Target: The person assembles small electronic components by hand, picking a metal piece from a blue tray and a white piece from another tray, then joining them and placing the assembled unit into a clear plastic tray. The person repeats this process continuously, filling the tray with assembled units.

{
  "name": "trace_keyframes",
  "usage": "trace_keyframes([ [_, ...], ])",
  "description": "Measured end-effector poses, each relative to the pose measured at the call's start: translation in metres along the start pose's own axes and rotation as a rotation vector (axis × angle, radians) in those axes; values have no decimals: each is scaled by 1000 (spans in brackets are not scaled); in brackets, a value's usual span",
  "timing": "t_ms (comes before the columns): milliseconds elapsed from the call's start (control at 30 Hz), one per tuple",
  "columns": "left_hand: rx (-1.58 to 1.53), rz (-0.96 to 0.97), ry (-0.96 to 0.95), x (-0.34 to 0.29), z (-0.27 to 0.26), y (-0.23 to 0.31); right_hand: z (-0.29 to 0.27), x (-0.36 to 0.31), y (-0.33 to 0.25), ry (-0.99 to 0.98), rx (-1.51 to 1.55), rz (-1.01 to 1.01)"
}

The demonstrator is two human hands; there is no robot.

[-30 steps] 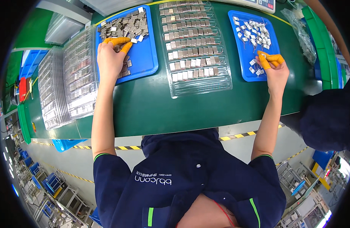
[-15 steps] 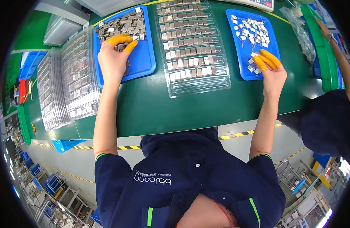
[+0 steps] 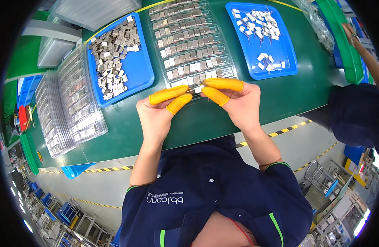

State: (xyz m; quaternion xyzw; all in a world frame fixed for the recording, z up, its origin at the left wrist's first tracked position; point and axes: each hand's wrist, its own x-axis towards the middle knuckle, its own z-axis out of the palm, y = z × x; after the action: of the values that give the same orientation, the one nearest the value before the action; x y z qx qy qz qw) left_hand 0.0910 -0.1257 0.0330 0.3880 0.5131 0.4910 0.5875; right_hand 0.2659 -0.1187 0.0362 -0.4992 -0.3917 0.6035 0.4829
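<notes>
My left hand [image 3: 158, 113] and my right hand [image 3: 241, 105], both with yellow finger cots, meet fingertip to fingertip over the near end of a clear plastic tray [image 3: 227, 49]. A small grey metal piece [image 3: 192, 90] is pinched in the left fingertips. My right fingertips pinch a small white connector [image 3: 199, 89], partly hidden by the fingers. The two parts are close together; whether they touch I cannot tell. Rows of grey and white pieces with thin wires lie in the clear tray.
Grey metal pieces fill much of a blue tray [image 3: 136, 72] at left. Another blue tray [image 3: 283, 47] at right holds white wired connectors. Stacked clear trays [image 3: 80, 111] lie far left. A co-worker's arm [image 3: 368, 61] reaches past a green bin [image 3: 341, 41] at right.
Both hands have left the blue trays and come together over the clear tray's near end, each with a small part. The whole view has shifted slightly.
</notes>
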Motion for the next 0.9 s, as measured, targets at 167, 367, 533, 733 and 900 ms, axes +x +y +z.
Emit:
trace_keyframes([
  [167, 171, 102, -55, -8, -4, -6, -14, -7, -3, -97, -370, -235],
  [367, 53, 20, -243, -13, -3, -3, -22, -6, -4, -265, -17, 158],
  [533, -108, -149, -315, -12, -1, -6, -30, -4, 3, -403, 127, 249],
  [733, -14, -102, -245, -12, 7, -11, -25, -12, 1, -252, 80, 163],
  [900, -73, -7, -43, -8, 24, -15, -22, -7, 9, -11, -540, -583],
])
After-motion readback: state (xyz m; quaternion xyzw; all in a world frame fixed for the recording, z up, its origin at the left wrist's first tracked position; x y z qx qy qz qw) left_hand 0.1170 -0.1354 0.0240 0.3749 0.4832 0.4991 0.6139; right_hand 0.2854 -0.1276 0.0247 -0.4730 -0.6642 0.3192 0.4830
